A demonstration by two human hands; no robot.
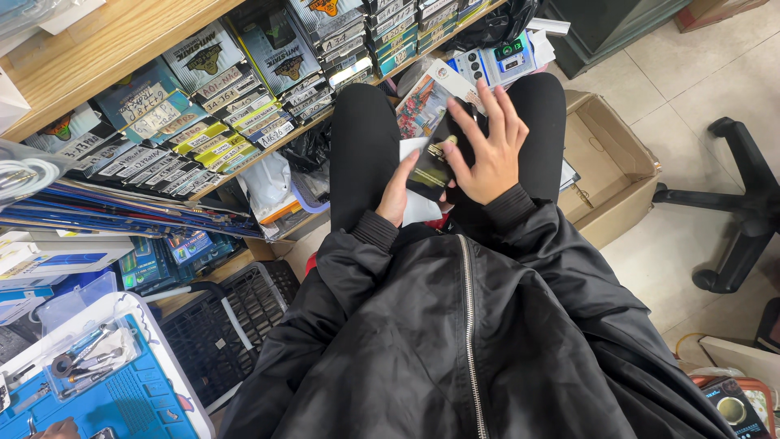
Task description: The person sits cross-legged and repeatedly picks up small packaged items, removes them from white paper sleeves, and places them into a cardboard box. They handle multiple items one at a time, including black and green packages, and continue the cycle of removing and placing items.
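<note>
While the person sits with a black zipped jacket [487, 341] filling the lower view and black-trousered legs stretching toward the wooden shelf [89, 49] of stacked flat boxes [244, 106], both hands meet over the lap. An open cardboard box [613, 175] stands on the tiled floor beside the right leg, and a black chair base [743, 203] lies farther out. A blue work mat [122, 398] with a clear tray of small tools sits at the lower left corner.

On the lap, the right hand [486, 154] lies flat over a small dark phone-like device [431, 167], its fingers spread and reaching across the device's upper edge, thumb pressed near a small gold-coloured part. The left hand [400, 191] supports the device from below and from the left side, thumb up along its edge; its other fingers are hidden underneath. White paper [416, 207] and a colourful printed card [422, 106] sit just behind and under the device.
</note>
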